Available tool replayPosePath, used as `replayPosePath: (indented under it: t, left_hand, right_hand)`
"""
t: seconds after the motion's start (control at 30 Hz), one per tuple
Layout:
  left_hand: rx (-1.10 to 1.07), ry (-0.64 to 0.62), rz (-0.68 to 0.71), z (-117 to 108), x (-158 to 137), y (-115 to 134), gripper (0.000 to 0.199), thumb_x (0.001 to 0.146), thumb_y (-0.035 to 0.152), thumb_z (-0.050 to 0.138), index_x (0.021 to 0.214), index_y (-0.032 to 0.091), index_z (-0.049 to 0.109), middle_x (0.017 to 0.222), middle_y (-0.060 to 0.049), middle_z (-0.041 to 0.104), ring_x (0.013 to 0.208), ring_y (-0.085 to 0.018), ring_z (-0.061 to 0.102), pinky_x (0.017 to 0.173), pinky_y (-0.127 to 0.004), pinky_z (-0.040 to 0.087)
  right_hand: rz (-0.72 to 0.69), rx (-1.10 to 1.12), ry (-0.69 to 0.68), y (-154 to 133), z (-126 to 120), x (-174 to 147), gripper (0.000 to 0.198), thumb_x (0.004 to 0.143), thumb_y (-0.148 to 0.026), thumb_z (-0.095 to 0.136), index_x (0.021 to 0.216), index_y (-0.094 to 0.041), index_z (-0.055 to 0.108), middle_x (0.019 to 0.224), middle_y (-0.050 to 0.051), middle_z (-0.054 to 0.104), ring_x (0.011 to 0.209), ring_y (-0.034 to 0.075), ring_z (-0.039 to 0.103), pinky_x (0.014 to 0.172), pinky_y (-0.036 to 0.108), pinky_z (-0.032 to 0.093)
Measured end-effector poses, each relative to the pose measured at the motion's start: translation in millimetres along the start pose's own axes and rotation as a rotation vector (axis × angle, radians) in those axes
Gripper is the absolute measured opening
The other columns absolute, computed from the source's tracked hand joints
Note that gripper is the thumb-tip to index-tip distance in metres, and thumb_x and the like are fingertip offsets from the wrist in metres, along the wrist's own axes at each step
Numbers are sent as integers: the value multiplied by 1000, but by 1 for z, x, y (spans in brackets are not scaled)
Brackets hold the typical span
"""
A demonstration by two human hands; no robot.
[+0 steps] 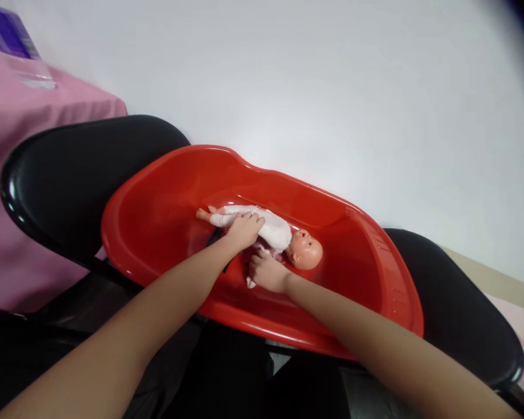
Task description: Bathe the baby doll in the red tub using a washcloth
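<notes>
A baby doll (274, 230) in a white outfit lies on its back in a red baby bathtub (157, 203), its head to the right and its bare feet to the left. My left hand (245, 228) is closed, its fingers curled over the outfit around the doll's hip. Nearer to me, beside the doll's shoulder, my right hand (267, 270) is closed on white cloth, perhaps a sleeve; an end of the cloth (251, 283) sticks out below the fingers. The doll's near arm is mostly hidden. A dark strip (213, 235) shows beneath my left wrist.
The tub rests across a black chair seat (82, 169) on the left and another black seat (454, 302) on the right. Behind stands a white wall (314, 87). At far left, a pink-covered table (78, 96) carries a purple package (9, 32). My dark-clothed legs are below the tub.
</notes>
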State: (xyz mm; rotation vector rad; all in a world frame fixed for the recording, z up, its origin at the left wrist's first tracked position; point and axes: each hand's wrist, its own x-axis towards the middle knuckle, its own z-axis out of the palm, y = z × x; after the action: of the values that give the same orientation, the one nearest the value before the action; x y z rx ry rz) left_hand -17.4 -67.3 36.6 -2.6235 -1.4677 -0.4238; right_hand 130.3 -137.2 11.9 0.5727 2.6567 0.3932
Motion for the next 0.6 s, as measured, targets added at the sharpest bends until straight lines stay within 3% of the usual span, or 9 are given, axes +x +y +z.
replayPosePath:
  t: [0.1, 0.2, 0.3, 0.43, 0.53, 0.6]
  left_hand:
    - [-5, 20, -2, 4, 1, -2, 31, 95, 12, 45, 120, 15, 63, 117, -16, 66, 112, -31, 59, 91, -46, 45]
    - [-20, 25, -19, 3, 0, -2, 30, 94, 13, 47, 120, 15, 63, 118, -16, 66, 114, -32, 59, 91, -46, 45]
    - [-29, 10, -29, -3, -2, 2, 30, 94, 14, 47, 121, 14, 62, 119, -16, 66, 116, -32, 59, 93, -46, 44]
    - [-30, 0, -4, -7, -3, 6, 29, 94, 18, 51, 121, 13, 62, 120, -16, 66, 114, -32, 60, 94, -46, 43]
    - [-15, -20, 31, -6, -4, 7, 30, 93, 21, 55, 121, 13, 63, 117, -17, 67, 111, -34, 61, 93, -48, 43]
    - [-18, -35, 33, -4, -4, 6, 30, 92, 21, 57, 121, 13, 63, 116, -17, 68, 111, -34, 61, 93, -48, 43]
  right_hand:
    - [-63, -61, 75, 4, 2, 31, 34, 99, -11, 43, 114, -6, 73, 117, 20, 72, 116, 28, 61, 108, 46, 44]
    - [101, -142, -42, 15, 13, 36, 39, 95, -9, 48, 128, 0, 67, 137, 24, 62, 137, 33, 50, 121, 50, 33]
    - [282, -208, -164, 26, 23, 8, 47, 90, -7, 48, 133, -4, 65, 146, 23, 56, 149, 35, 37, 127, 52, 17]
    - [260, -168, -279, 27, 28, -51, 43, 85, -6, 51, 121, -9, 75, 134, 21, 66, 148, 36, 38, 125, 56, 14]
    - [267, -131, -337, 20, 22, -77, 24, 86, -16, 65, 103, -11, 80, 114, 21, 75, 133, 40, 54, 122, 63, 22]
    - [192, -88, -273, 20, 12, -83, 19, 90, -22, 64, 95, -13, 81, 100, 16, 77, 117, 36, 64, 122, 59, 27]
